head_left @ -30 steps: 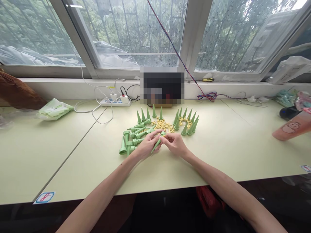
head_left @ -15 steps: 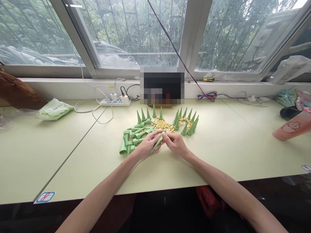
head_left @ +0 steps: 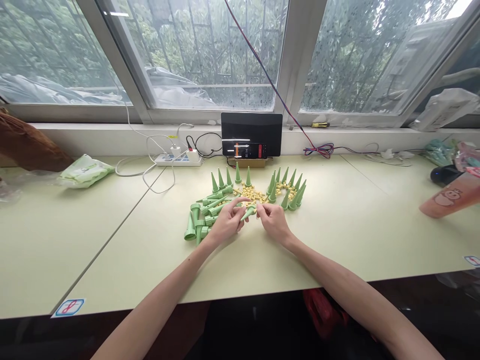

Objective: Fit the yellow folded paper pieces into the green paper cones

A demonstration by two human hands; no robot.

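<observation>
My left hand (head_left: 229,220) pinches a green plastic watering spike (head_left: 248,213), its point slanting down to the left and its wide end facing my right hand. The fingers of my right hand (head_left: 275,221) are closed together beside that wide end, where a bit of a small yellow plastic valve shows at the fingertips; most of it is hidden. Behind both hands lies a pile of yellow valves (head_left: 248,192). More green spikes (head_left: 212,207) lie heaped by my left hand. Several spikes (head_left: 296,192) stand point up at the right, around more yellow pieces, and others (head_left: 221,177) stand at the back left.
A phone (head_left: 250,150) leans against a black screen (head_left: 251,127) at the back. Left of it are a power strip (head_left: 178,159) with loose white cables and a wipes packet (head_left: 87,171). A pinkish cup (head_left: 450,196) stands at the far right, near a black rounded object (head_left: 440,175).
The spike has been raised and turned flatter between my hands, its wide end shifting right. My right fingers have moved slightly off its wide end. The left index finger now reaches out further.
</observation>
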